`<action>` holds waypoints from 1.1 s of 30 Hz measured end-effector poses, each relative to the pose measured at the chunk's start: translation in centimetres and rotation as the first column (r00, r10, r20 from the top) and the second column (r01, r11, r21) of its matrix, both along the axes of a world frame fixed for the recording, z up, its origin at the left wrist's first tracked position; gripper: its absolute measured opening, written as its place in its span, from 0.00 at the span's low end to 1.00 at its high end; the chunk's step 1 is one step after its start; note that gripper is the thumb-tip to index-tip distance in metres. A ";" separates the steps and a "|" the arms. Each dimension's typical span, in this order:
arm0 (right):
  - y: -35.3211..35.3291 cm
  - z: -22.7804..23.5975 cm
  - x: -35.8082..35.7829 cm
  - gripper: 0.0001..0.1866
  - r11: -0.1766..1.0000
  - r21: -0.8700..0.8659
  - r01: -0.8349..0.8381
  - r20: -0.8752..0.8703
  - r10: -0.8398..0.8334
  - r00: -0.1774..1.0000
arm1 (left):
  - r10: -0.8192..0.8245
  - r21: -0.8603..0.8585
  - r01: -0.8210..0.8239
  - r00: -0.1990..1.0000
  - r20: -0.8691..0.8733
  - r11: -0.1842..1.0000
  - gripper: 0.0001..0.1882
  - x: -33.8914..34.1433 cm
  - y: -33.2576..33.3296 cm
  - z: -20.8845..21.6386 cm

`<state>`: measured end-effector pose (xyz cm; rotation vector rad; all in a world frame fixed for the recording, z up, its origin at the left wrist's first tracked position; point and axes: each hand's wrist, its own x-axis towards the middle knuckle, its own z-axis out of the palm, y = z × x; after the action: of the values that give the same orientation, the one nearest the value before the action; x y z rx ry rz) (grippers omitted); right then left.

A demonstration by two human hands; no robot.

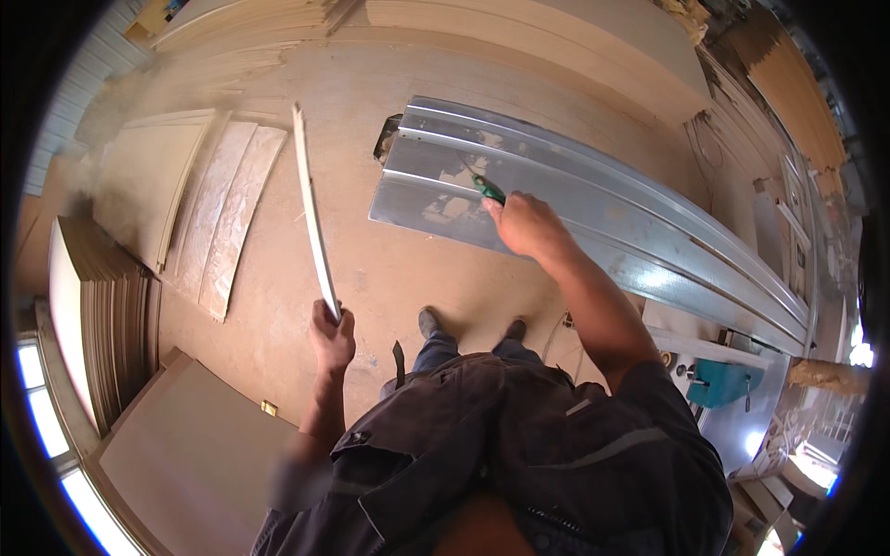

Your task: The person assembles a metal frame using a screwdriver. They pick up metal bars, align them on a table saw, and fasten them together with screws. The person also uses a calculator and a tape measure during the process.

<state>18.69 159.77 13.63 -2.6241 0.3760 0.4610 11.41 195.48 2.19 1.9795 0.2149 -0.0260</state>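
Observation:
My left hand (332, 335) is closed around the near end of a long, thin pale strip (311, 208), which looks like wood or board edging. The strip points away from me over the floor, and its far end looks rough. In my right hand (528, 224) is a green-handled tool (488, 188) with a thin pointed metal end; its exact kind does not show. That hand is over the left part of a long metal machine table (593, 204). Worn pale patches mark the table's surface below the tool.
Stacked boards (97, 315) stand at the left, with wide panels (218, 208) lying beyond them. A large brown sheet (199, 445) is at the near left. Long stacked boards (556, 42) run along the back. A teal machine part (723, 384) is at the right.

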 end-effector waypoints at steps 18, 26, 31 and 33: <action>2.9 -0.4 8.6 0.33 0.969 0.014 -0.248 -0.102 0.248 0.963 | -0.120 0.047 0.119 0.993 0.009 0.992 0.09 2.5 1.7 0.3; -12.9 -1.9 -7.3 0.24 0.963 -0.259 0.076 -0.056 -0.094 0.994 | -0.445 0.223 0.416 0.889 0.104 0.882 0.17 6.9 -6.3 -0.4; -27.0 -0.7 -22.3 0.19 0.798 -0.498 0.340 -0.182 -0.479 0.859 | -0.696 0.309 0.643 0.712 0.096 0.701 0.18 10.2 -12.7 -1.2; -29.5 1.2 -27.3 0.17 0.694 -0.581 0.425 -0.117 -0.588 0.800 | -0.745 0.345 0.679 0.658 0.106 0.648 0.18 11.2 -15.4 -1.4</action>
<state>-8.60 130.27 14.86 -2.7627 1.4990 0.6195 22.58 180.07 0.77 2.2042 -0.7971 -0.2874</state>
